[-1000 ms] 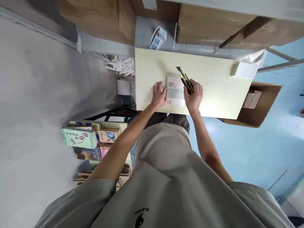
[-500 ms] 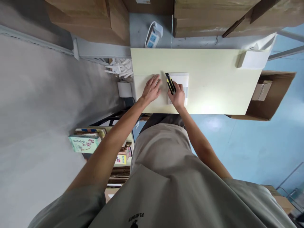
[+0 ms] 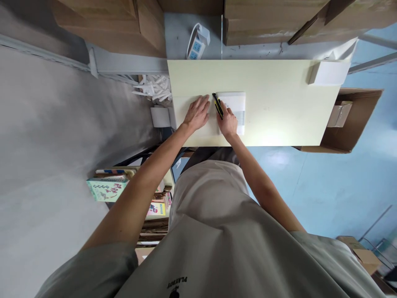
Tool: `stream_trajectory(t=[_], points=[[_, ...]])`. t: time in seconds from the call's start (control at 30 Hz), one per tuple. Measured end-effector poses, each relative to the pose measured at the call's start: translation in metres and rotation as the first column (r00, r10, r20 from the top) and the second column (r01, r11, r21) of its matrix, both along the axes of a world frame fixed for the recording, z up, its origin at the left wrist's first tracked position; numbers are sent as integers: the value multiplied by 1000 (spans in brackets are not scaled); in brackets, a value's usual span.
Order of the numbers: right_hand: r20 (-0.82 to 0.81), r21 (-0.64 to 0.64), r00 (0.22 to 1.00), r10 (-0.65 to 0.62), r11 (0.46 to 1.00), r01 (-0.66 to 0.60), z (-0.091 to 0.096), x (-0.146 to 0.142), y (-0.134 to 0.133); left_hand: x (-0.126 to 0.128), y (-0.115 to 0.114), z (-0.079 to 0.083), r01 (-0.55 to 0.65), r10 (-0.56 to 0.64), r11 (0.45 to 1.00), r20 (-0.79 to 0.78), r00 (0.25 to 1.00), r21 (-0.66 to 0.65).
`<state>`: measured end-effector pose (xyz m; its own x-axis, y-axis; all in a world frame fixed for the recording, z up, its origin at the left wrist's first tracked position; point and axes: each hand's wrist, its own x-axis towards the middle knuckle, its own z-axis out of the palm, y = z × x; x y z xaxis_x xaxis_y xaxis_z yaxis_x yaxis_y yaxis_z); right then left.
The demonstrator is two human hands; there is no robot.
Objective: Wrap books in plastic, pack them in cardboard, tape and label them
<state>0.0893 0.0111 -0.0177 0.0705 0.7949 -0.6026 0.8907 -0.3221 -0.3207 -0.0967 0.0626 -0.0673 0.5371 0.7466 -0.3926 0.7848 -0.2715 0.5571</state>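
Observation:
My right hand (image 3: 228, 122) is closed around a black and yellow utility knife (image 3: 218, 105), which points up and to the left. Beneath that hand lies a flat white rectangular item (image 3: 237, 101), perhaps a stack of paper, with a pale grey band across its right side. The knife's tip is by the item's left edge; whether the blade is out cannot be made out. Left of it, my left hand (image 3: 197, 112) rests palm down on the pale yellow tabletop (image 3: 279, 103), fingers stretched out. A faint, whitish sheet seems to lie under the left hand.
A white box (image 3: 329, 73) sits at the table's far right corner. Beyond the back edge are a power strip (image 3: 197, 46) and cardboard boxes (image 3: 273, 25). An open carton (image 3: 366, 120) stands to the right. Books (image 3: 107, 189) and white scraps (image 3: 159, 87) are at the left.
My right hand has shifted slightly left and turned the utility knife more onto its edge, along the white item's left side. The left hand stays nearly in place. The whole view has shifted a little.

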Motion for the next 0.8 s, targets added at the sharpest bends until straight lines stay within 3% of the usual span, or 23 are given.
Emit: stream_trajectory(t=[0.33,0.8], points=[[46,-36,996,71,997,-69,5,-2,1,4,2,2,-24,24,1000,37,999,-16],[45,-58,994,95,994,-92,12,7,-21,3,0,-12,-45,44,999,87,995,4]])
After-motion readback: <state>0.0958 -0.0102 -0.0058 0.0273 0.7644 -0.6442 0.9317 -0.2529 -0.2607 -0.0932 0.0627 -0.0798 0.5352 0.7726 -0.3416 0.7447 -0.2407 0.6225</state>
